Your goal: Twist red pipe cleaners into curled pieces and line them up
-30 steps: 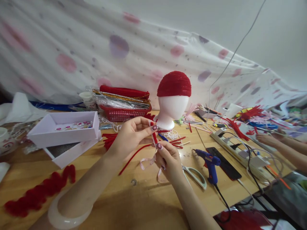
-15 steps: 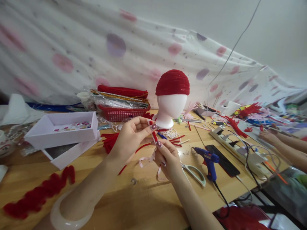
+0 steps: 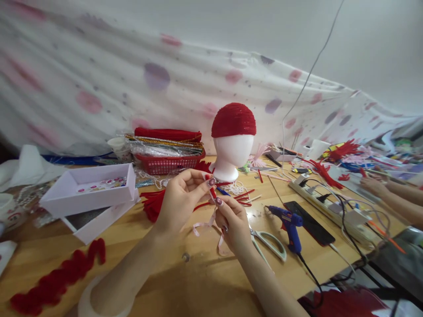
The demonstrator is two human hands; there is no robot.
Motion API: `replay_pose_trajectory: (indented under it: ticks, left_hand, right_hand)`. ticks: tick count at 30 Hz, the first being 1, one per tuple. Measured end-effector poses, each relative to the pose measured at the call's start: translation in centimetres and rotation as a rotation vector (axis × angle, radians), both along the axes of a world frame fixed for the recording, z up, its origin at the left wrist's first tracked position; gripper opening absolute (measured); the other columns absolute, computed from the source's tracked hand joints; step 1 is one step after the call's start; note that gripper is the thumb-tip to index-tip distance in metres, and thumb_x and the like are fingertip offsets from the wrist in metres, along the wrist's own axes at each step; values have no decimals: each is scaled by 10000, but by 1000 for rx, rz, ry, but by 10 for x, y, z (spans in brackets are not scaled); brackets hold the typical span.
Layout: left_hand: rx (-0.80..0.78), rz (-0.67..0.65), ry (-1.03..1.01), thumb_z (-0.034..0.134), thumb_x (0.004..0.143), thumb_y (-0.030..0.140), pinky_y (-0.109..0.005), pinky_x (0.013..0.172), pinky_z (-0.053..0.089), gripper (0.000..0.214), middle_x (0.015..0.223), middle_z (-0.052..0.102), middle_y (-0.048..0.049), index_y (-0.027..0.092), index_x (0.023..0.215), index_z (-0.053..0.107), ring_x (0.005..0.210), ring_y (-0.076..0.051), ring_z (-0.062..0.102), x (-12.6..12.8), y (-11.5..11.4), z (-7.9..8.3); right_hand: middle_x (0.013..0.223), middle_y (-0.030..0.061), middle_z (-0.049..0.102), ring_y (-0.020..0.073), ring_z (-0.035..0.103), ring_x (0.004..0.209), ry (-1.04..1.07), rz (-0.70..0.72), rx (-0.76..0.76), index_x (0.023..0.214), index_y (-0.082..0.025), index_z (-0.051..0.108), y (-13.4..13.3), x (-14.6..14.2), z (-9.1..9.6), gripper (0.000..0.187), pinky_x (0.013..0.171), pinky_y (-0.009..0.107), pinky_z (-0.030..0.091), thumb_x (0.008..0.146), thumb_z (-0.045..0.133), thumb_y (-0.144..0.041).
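Note:
My left hand (image 3: 181,198) pinches the upper end of a short red pipe cleaner (image 3: 213,192), thumb against the fingers. Just below it, my right hand (image 3: 234,220) is closed on the lower end of the same piece. A pale pink ribbon (image 3: 200,225) dangles in loops under the fingers; how it joins the red piece is hidden. Behind the hands a white foam head (image 3: 231,154) stands upright, wearing a red ribbed cap (image 3: 234,119). Scissors (image 3: 272,246) lie by my right wrist. A zigzag-bent red fuzzy strip (image 3: 59,277) rests left of my left forearm.
A blue glue gun (image 3: 291,224), a phone (image 3: 309,223) and a power strip (image 3: 330,207) with cables lie at right. On the left are a white box (image 3: 86,200) of gems and a red basket (image 3: 168,164) of bundled stems. Another person's hand (image 3: 375,187) works far right.
The head view has tilted slightly, so the table things sit a little lower. My two hands stay on the red pipe cleaner, with their pinching fingertips slightly closer together.

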State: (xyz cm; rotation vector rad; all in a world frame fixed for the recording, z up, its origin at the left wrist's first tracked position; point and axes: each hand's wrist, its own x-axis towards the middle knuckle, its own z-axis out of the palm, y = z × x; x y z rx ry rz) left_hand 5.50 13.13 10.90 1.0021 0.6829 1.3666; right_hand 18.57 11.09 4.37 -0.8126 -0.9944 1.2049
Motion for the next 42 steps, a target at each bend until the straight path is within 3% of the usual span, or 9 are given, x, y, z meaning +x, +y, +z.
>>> replay_pose_trajectory:
  ticks: [6,14,20,25,31,35,39,42]
  left_hand:
    - [21,32,20,848,659,291,-263,704,600,278,773,727,-22,142,849,708,734,-147,692,2,0,-3]
    - [56,109,20,872,621,294,-232,709,600,299,814,738,-19,154,842,726,731,-130,702,7,3,-12]
    - [93,122,40,824,686,258,-210,715,598,188,811,742,-2,168,815,721,728,-111,702,8,2,-13]
    - [234,188,168,773,719,162,-161,690,578,83,782,757,7,178,775,714,739,-105,711,11,-7,-10]
    - [423,316,319,733,749,104,-166,656,564,92,776,762,14,189,779,719,717,-113,711,14,-16,-12]
    - [663,399,513,692,810,125,-191,638,545,90,780,752,6,199,841,733,700,-121,695,11,-16,-16]
    - [889,516,682,668,852,165,-208,718,530,87,823,761,13,224,867,730,740,-118,689,-1,-13,-17]
    - [803,507,774,676,855,252,-242,768,527,86,873,767,2,232,922,725,774,-144,697,-15,-9,-15]
  right_hand:
    - [432,-100,340,44,241,383,-43,-62,20,811,-150,721,-1,-1,2,241,383,187,240,832,689,-389]
    - [447,-96,338,43,252,394,-65,-85,15,791,-151,708,-2,-1,1,271,384,182,244,829,683,-418]
    - [449,-100,328,39,244,395,-72,-88,24,805,-147,700,-2,-2,1,275,379,176,224,834,677,-419]
    - [442,-119,337,44,256,386,-96,-97,76,1018,-166,651,-2,-1,1,271,377,166,201,865,656,-389]
    - [461,-103,393,51,327,391,-185,-169,130,926,-180,602,-4,0,1,220,382,166,240,902,606,-399]
    - [477,-84,427,73,388,410,-317,-278,243,929,-180,616,-2,3,1,187,406,187,286,917,565,-359]
    - [485,-91,389,81,364,416,-403,-394,321,935,-184,612,5,8,-3,143,414,199,282,928,530,-301]
    - [499,-93,378,83,367,411,-453,-502,417,971,-189,604,11,12,-6,136,411,201,297,950,492,-263]
